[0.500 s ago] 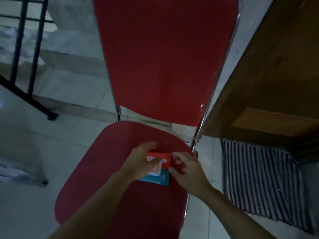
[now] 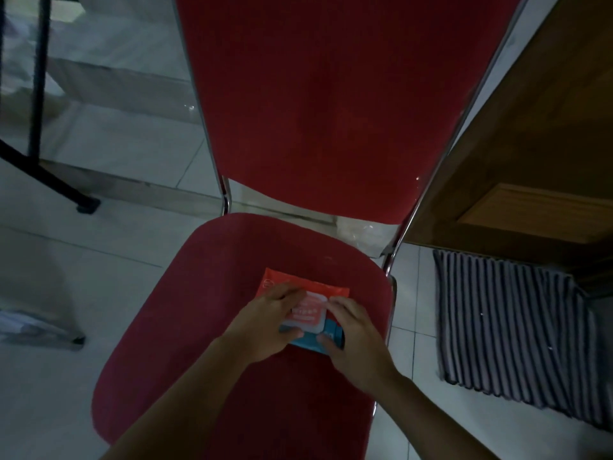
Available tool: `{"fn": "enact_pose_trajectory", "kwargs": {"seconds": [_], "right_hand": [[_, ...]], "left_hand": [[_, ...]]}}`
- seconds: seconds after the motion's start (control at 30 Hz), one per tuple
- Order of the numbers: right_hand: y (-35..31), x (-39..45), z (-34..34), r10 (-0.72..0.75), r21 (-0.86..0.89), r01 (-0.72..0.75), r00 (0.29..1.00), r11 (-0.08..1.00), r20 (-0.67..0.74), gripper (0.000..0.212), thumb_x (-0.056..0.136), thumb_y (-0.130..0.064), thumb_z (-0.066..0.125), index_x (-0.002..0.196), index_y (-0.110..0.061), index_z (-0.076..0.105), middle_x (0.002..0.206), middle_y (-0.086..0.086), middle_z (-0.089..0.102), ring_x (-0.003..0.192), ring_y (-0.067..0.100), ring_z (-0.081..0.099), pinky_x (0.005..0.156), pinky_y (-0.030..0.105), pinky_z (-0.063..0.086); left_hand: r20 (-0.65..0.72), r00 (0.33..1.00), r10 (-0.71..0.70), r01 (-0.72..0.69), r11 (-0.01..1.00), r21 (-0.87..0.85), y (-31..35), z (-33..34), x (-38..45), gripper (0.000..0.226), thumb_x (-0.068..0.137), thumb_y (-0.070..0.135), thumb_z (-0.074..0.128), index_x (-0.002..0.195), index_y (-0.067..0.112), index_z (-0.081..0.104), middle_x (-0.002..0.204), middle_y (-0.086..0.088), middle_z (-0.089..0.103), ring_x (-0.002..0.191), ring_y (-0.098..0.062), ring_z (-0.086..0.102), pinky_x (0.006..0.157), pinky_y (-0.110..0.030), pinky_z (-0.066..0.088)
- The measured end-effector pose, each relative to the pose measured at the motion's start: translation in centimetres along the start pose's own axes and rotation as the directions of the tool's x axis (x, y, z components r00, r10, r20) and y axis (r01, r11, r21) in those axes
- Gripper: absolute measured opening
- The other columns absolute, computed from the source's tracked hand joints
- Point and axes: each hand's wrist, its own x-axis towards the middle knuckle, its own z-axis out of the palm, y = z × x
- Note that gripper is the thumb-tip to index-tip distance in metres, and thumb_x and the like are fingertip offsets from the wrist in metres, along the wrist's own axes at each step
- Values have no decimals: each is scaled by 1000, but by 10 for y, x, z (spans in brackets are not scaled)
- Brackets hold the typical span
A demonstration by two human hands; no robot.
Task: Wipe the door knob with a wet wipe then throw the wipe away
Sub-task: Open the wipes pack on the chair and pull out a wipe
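A flat red and blue pack of wet wipes [image 2: 310, 313] lies on the seat of a red chair [image 2: 212, 327]. My left hand [image 2: 265, 323] rests on the pack's left side, thumb under its near edge and fingers over the top. My right hand [image 2: 351, 330] presses on the pack's right side, fingertips at the pale lid flap in the middle. No loose wipe shows. The door knob is out of view.
The chair's tall red backrest [image 2: 331, 94] rises straight ahead. A brown wooden door [image 2: 530, 144] stands at the right, with a striped mat [image 2: 504, 327] on the white tiled floor below it. A black metal frame [image 2: 36, 94] stands at the far left.
The view has shifted, so the pack sits a little further right on the seat. Both hands have settled more firmly over the pack, the right fingers now on the lid flap.
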Motion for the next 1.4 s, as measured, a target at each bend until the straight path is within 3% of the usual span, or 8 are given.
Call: {"fn": "enact_pose_trajectory", "kwargs": {"seconds": [0.5, 0.63, 0.77, 0.87, 0.97, 1.13, 1.27, 1.4], "right_hand": [[31, 4, -25, 120, -54, -127, 986, 990, -114, 51, 76, -14, 68, 123, -14, 50, 127, 0, 50, 118, 16, 43, 91, 18, 32], [29, 5, -25, 148, 5, -149, 982, 989, -119, 55, 75, -13, 68, 125, -19, 47, 125, -2, 52, 116, 15, 44, 89, 17, 33], [28, 4, -26, 215, 56, -210, 971, 976, -103, 56, 76, -16, 69, 125, -25, 41, 123, -1, 50, 104, 8, 43, 79, 12, 33], [29, 3, -27, 184, 52, -180, 979, 982, -89, 54, 76, -16, 68, 122, -27, 42, 124, -4, 50, 112, 12, 44, 77, 8, 32], [31, 5, -26, 144, 45, -141, 988, 989, -61, 67, 76, -15, 69, 133, -28, 37, 131, -3, 46, 122, 15, 38, 92, 14, 34], [32, 7, -24, 172, 67, -169, 984, 983, -52, 78, 75, -13, 69, 140, -27, 28, 137, 0, 40, 130, 19, 32, 105, 33, 35], [31, 7, -24, 172, 69, -169, 984, 983, -44, 77, 75, -12, 69, 139, -25, 30, 137, 0, 40, 130, 18, 31, 104, 29, 31], [28, 8, -28, 108, 39, -105, 992, 994, -62, 71, 69, -10, 71, 133, -20, 41, 131, 0, 44, 122, 12, 37, 101, 27, 38]], "left_hand": [[83, 976, 199, -206, 974, 90, 14, -3, 43, 55, 91, 33, 51, 141, 19, 32, 152, 3, 29, 137, -11, 29, 110, -23, 24], [-31, 978, 208, -210, 976, -65, 13, -6, 42, 38, 91, 31, 50, 126, 17, 52, 128, -4, 58, 114, -16, 55, 100, -32, 44], [-387, 905, -176, -37, 874, -484, 18, -4, 49, 15, 83, 24, 63, 86, 16, 51, 82, -3, 62, 73, -14, 59, 60, -12, 44], [-545, 774, -323, -16, 850, -527, 15, 6, 50, 25, 82, 19, 64, 68, 23, 44, 72, -3, 54, 64, -15, 51, 56, -10, 39], [-524, 825, -212, -61, 888, -455, 16, 15, 44, 10, 85, 11, 60, 94, 15, 61, 93, -4, 60, 80, -13, 57, 68, -9, 44], [-385, 905, -179, 40, 939, -342, 24, 28, 41, 59, 81, 27, 65, 134, 18, 40, 126, -2, 47, 111, -12, 47, 85, -21, 45], [-334, 914, -232, 134, 947, -291, 35, 32, 43, 81, 70, 40, 74, 136, 18, 33, 135, 0, 39, 122, -15, 37, 95, -22, 35], [-377, 894, -243, 132, 946, -296, 35, 30, 46, 63, 72, 35, 73, 126, 17, 46, 125, 1, 48, 114, -15, 45, 90, -23, 41]]}}
